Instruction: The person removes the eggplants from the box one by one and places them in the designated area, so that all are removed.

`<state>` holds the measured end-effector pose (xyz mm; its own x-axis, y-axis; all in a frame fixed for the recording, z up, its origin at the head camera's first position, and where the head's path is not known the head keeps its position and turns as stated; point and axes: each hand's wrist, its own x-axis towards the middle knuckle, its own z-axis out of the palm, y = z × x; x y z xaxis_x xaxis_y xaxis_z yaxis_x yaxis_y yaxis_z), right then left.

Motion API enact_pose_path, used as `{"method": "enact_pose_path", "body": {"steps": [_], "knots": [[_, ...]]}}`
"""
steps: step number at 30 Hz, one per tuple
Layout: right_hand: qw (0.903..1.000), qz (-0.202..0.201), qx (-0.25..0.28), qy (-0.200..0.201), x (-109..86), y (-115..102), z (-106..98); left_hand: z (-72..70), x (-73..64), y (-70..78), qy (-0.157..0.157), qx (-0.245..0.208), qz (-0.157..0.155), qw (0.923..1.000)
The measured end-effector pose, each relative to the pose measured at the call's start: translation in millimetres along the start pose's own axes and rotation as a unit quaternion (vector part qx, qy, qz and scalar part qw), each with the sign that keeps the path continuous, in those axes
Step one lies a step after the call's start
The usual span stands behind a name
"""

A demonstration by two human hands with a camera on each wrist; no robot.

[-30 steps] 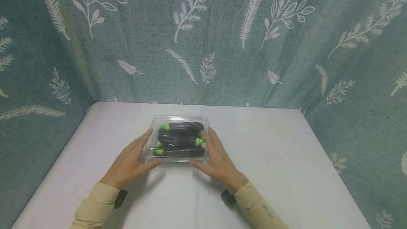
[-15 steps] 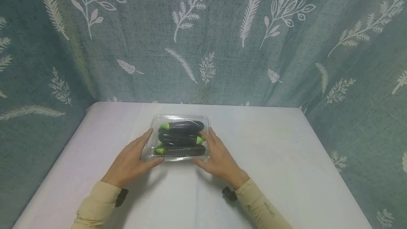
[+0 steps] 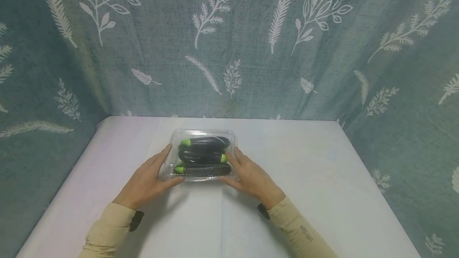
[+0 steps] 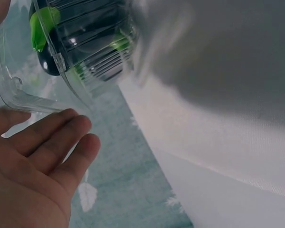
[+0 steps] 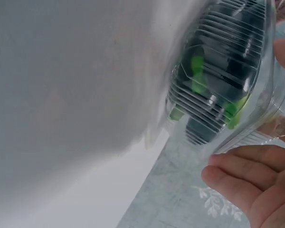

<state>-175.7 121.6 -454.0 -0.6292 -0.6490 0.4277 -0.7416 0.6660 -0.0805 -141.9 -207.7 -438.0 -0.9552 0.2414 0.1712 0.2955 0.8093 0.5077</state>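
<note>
A clear plastic clamshell container point(image 3: 202, 132) lies crosswise toward the back middle of the table, its lid down. Through the lid, dark purple eggplants point(image 3: 204, 143) with bright green caps show, lying side by side. My left hand point(image 3: 143, 182) holds the left end, thumb along the front edge and fingers at the side. At the other end, my right hand point(image 3: 256, 178) holds the container the same way. In the left wrist view, the outer fingers point(image 4: 54, 142) stretch loosely below the rim. The right wrist view shows the ribbed lid wall point(image 5: 216, 71) between thumb and fingers.
A white cloth covers the table point(image 3: 301, 170). Blue-green curtains point(image 3: 251, 79) with white leaf prints stand behind it and along both sides. Dark wrist cameras point(image 3: 136, 221) sit under tan sleeves point(image 3: 111, 226).
The container and left hand stay nearly in place. My right wrist and forearm have shifted slightly to the right, and the right fingers have changed position a little.
</note>
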Motion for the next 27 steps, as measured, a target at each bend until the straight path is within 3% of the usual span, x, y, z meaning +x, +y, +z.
{"method": "enact_pose_path", "body": {"steps": [13,27], "knots": [[0.9908,-0.055,-0.121,0.025,-3.3,-0.9,-0.5,-1.4,1.2,-3.0,-0.001,-0.007,0.009,0.9999],[0.9872,-0.052,-0.149,-0.021,-4.6,-2.7,-3.9,0.8,4.0,-6.4,0.0,-0.014,0.009,0.9999]]}}
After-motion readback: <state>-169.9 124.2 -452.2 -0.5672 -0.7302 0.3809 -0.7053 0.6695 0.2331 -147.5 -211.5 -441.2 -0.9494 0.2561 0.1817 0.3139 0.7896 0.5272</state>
